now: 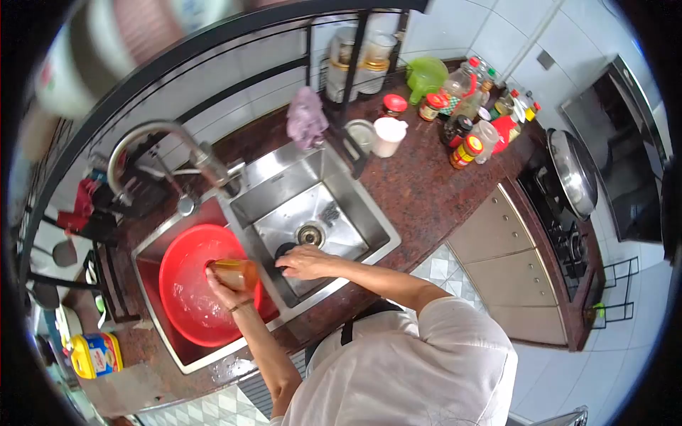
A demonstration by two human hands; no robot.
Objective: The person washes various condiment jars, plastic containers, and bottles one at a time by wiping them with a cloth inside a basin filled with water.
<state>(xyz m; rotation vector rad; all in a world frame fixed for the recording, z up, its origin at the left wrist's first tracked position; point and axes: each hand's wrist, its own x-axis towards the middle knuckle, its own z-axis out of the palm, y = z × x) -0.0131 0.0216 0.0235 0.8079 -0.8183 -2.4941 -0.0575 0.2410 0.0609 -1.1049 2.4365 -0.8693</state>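
My left hand [226, 292] is closed around an amber, see-through container [238, 274], tilted on its side above the red basin [170, 312]. The basin sits in the left sink bowl and has water in it. At the near left part of the right steel sink bowl [341, 195], my right hand [307, 263] has its fingers bent down on a dark object [285, 249]. Most of that object is hidden under the fingers, so its kind does not show.
A curved faucet [153, 128] rises behind the sinks. Jars and bottles [465, 150] line the back counter, with a white mug [388, 136] and a green jug [426, 74]. A yellow jug-shaped bottle [96, 355] stands at left. A black rack [213, 106] hangs over the sinks.
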